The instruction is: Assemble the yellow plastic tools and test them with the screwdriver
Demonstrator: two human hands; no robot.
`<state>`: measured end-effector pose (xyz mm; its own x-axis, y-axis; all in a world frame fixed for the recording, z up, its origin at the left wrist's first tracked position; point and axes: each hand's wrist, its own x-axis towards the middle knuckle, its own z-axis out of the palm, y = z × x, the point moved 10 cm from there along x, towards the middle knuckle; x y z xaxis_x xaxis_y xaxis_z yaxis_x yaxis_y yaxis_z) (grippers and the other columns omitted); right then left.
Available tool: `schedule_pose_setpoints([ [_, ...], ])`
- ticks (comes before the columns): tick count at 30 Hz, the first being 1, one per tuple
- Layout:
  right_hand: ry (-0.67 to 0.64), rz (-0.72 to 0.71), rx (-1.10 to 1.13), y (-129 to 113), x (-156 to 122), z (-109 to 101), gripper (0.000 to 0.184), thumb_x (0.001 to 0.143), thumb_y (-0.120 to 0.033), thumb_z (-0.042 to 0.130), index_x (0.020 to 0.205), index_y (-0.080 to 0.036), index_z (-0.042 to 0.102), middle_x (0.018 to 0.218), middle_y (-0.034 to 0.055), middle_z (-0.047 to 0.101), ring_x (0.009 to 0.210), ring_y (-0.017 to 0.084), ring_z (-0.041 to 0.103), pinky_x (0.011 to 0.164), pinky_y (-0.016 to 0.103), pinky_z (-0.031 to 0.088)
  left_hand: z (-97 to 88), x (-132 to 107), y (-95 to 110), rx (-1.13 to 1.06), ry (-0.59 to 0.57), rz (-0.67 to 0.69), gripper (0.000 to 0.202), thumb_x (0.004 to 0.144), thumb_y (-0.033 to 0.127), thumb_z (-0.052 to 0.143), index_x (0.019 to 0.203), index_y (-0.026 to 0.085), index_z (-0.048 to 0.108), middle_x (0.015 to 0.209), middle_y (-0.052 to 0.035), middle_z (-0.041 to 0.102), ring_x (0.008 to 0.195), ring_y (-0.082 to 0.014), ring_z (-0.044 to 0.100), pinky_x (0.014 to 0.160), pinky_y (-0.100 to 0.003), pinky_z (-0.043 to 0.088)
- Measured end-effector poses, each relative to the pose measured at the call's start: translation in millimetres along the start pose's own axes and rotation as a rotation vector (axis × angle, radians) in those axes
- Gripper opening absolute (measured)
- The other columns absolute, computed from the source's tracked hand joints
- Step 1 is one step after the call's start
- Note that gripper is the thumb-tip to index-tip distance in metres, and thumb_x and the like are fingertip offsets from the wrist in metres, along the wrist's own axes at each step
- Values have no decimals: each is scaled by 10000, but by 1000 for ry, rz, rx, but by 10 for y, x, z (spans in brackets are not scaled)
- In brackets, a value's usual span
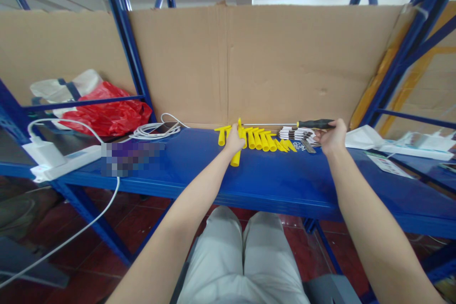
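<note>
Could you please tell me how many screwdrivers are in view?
1: the screwdriver in the right hand, its shaft pointing toward the yellow piece in the left hand. Another could be hidden behind the hands.

Pants (pixel 224 256) are a pale greyish, kinda off-white pair, plain fabric, a bit creased between the thighs and lap. Left hand (pixel 235 140) and right hand (pixel 335 138) are both bare, forearms (pixel 370 213) too.
</note>
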<state>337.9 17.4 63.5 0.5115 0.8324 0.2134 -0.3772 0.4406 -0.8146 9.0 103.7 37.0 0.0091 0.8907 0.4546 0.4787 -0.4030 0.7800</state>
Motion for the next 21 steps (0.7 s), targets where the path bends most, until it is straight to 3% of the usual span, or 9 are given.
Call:
schedule_pose_setpoints([
  [3,42,41,34,7,-93,38,47,698,-176,408,696,-218,387,548,-23,448,373,96,328,316,209,234,15,11,-12,1,-13,0,552,721,10,623,1210,220,479,1236,-95,643,1055,-215,656,872,-317,536],
  [11,-48,31,79,31,-1,48,188,599,-98,508,716,-219,426,551,-57,399,387,71,262,342,181,256,19,4,-13,12,-15,1,590,724,61,664,1254,231,469,1297,-109,615,1072,-230,654,871,-322,543],
  [16,-29,6,136,-7,-19,47,119,722,-186,549,713,-217,435,575,-54,452,394,68,291,375,197,336,51,-27,7,24,-43,-19,664,697,-10,623,1295,228,460,1365,-111,577,1093,-230,651,901,-323,544],
  [21,26,-2,95,-16,-43,30,213,843,-346,550,709,-213,452,636,-27,563,372,59,307,354,201,325,68,-47,28,4,-70,-27,683,679,-50,593,1295,213,464,1343,-115,596,1069,-228,663,896,-324,549],
])
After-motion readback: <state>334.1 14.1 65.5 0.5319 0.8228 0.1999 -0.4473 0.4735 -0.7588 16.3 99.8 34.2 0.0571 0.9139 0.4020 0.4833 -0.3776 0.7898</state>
